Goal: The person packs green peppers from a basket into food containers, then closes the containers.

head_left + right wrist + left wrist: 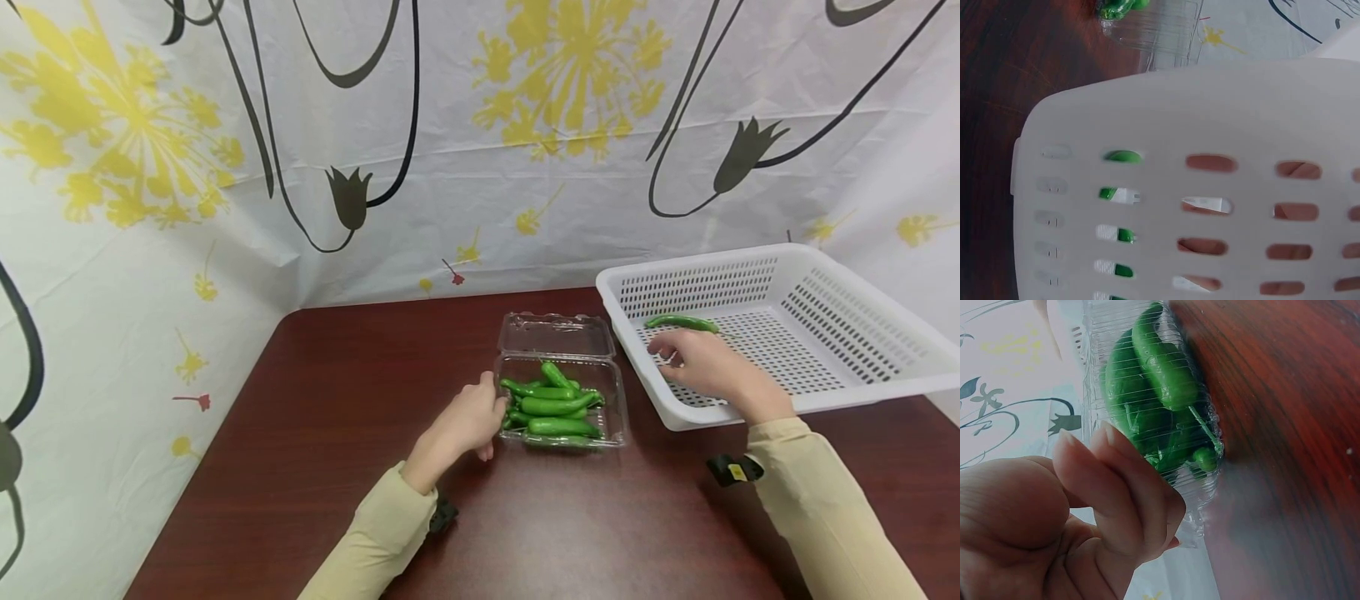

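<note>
A clear plastic clamshell box (624,408) with its lid folded back holds several green chili peppers (555,406). My left hand (467,417) is at the box's left side with loosely bent fingers, and its knuckles overlap the box edge in the left wrist view; whether they press it I cannot tell. My right hand (701,362) reaches over the near left corner of a white slotted basket (885,392), thumb and index finger apart. One green chili pepper (681,322) lies in the basket just beyond that hand. In the right wrist view the basket wall (1210,106) mostly hides the fingers.
Both containers stand on a dark red-brown table (360,375), the basket right of the box. A white patterned sheet (450,150) hangs behind and to the left. Dark wrist devices (733,471) sit under the sleeves.
</note>
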Demonstrator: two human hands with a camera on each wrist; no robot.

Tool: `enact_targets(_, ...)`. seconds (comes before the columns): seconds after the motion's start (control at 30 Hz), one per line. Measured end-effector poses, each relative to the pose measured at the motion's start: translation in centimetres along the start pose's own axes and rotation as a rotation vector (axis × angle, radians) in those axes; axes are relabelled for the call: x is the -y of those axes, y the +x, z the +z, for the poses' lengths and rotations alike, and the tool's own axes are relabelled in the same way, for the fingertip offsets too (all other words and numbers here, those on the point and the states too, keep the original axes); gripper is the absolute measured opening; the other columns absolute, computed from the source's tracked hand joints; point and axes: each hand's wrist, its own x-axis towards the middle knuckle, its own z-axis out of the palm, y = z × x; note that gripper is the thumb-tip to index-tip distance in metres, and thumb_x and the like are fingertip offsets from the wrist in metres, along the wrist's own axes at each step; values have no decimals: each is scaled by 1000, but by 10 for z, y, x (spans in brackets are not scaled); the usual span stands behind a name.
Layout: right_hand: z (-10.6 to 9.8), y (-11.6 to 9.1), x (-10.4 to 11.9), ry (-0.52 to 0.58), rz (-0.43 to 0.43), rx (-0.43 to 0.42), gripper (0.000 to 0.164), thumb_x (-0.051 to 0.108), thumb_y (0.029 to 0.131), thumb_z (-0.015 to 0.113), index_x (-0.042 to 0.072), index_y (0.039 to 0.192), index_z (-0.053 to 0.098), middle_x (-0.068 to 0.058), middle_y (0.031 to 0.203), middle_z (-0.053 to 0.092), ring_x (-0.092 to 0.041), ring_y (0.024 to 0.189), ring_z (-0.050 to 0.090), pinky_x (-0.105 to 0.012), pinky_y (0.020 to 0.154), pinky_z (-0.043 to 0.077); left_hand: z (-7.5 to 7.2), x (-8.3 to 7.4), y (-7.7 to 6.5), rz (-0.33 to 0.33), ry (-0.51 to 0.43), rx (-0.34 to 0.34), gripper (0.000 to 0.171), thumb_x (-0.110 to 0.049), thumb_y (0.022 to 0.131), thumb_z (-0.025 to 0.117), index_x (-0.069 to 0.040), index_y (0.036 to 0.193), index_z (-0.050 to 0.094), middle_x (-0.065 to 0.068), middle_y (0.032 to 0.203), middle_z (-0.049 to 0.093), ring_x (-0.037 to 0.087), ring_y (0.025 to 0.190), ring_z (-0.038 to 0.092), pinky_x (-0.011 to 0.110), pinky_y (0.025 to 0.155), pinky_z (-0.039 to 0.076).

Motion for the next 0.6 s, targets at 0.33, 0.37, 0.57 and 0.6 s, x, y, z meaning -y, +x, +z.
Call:
enact_targets(0.33, 1, -2, 0, 29, 2, 43, 23, 1, 77, 61, -3, 99, 63, -9, 83, 64, -26, 79, 61, -42, 69, 49, 0, -1, 0, 2, -1, -4, 50, -21, 97, 42, 5, 136, 24, 11, 51, 58, 18, 35, 56, 27, 45, 49)
enact_targets(0.37, 1, -2, 0, 26, 4, 46, 23, 1, 77, 61, -3, 99, 63, -9, 83, 64, -26, 79, 61, -42, 69, 49, 0, -1, 0, 2, 1, -4, 49, -21, 97, 42, 5, 136, 24, 10, 51, 58, 18, 35, 56, 27, 46, 49)
enact_targets(0.57, 1, -3, 0, 14, 26, 70, 23, 2, 77, 61, -2, 100, 64, -8, 83, 64, -26, 79, 61, -43, 69, 48, 0, -1, 0, -2, 2, -5, 49, -21, 97, 42, 4, 135, 25, 11, 52, 59, 18, 35, 57, 26, 49, 49)
enact_targets(0.6, 2, -3, 0, 13, 24, 75, 24, 2, 77, 61, -2, 100, 63, -8, 83, 64, -26, 78, 61, -43, 69, 48, 0, -1, 0, -2, 4, -6, 49, -21, 97, 42, 4, 135, 25, 11, 52, 59, 18, 35, 57, 26, 49, 49)
